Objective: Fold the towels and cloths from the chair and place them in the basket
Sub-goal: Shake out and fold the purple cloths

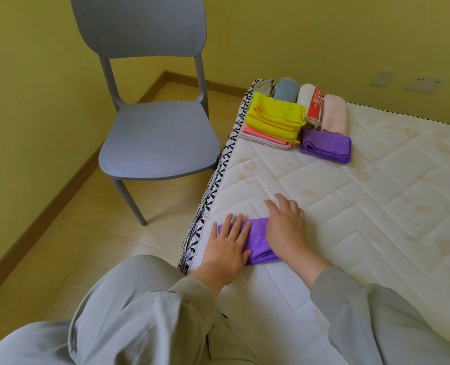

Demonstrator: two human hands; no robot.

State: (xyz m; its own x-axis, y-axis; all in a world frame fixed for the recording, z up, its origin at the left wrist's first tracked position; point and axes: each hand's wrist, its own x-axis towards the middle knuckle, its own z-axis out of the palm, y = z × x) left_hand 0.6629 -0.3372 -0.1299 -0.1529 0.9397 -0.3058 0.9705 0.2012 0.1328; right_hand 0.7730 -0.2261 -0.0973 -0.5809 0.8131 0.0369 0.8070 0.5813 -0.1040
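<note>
We have both hands flat on a folded purple cloth [258, 239] that lies at the near left edge of the mattress [363, 212]. Our left hand [228, 248] presses its left part, fingers [235, 229] straight and slightly spread, gripping nothing. Our right hand [287, 229] covers the cloth's right end, fingers also straight and relaxed, with the tips reaching past the cloth onto the mattress.

At the far left corner of the mattress sits the folded laundry. A yellow cloth [275, 118] tops a small stack, with a pink cloth [267, 136] under it and a pale striped cloth [258, 140] at the bottom. Just right of the stack lies a second purple cloth [326, 146], folded. Behind these, four rolled towels lie side by side along the far edge: a grey-green towel [266, 86], a blue towel [285, 89], a white towel with a red band [310, 102] and a pale pink towel [334, 115].

A grey chair [155, 135] stands on the floor [81, 233] to the left, just beside the mattress corner.
</note>
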